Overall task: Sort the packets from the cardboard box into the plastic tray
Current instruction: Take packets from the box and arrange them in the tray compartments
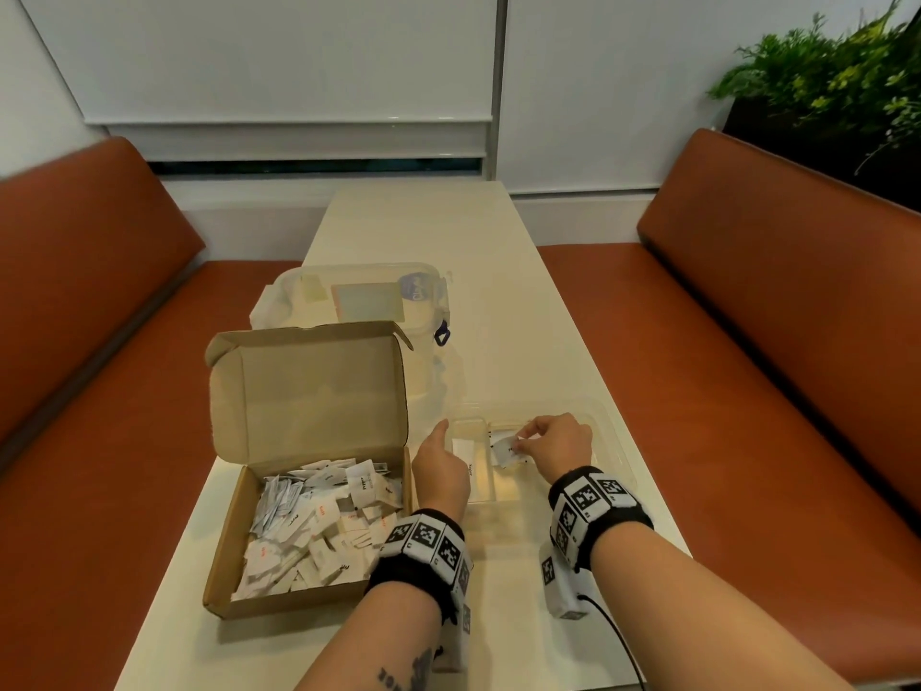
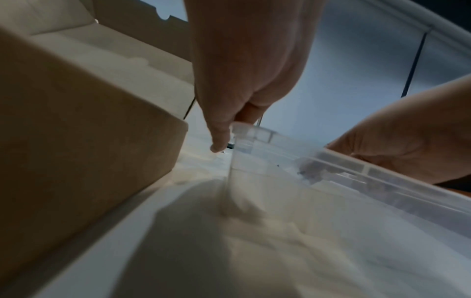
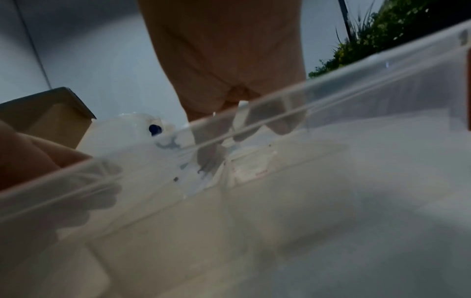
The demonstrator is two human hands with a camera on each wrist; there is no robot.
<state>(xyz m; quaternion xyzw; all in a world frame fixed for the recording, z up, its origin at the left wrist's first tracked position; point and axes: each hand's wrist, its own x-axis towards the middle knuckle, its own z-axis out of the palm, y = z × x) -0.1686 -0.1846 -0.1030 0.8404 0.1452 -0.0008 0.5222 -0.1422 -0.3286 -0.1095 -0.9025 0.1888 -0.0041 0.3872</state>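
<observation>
An open cardboard box (image 1: 225,556) full of several small white packets (image 1: 319,526) sits on the table at the left. Just right of it stands the clear plastic tray (image 1: 610,443) with dividers. My right hand (image 1: 518,443) pinches a white packet (image 1: 503,453) above a middle compartment; in the right wrist view that packet (image 3: 241,113) shows through the tray wall (image 3: 331,80). My left hand (image 1: 443,461) is at the tray's left rim (image 2: 356,167), thumb (image 2: 219,141) outside the wall and fingers curled over the rim. Other white packets (image 1: 463,447) lie in the tray.
Behind the box is a clear lidded container (image 1: 359,296) with a blue latch. The cream table (image 1: 448,231) runs away between two orange benches (image 1: 747,391). A plant (image 1: 837,77) stands at the upper right. A black cable (image 1: 618,635) trails from my right wrist.
</observation>
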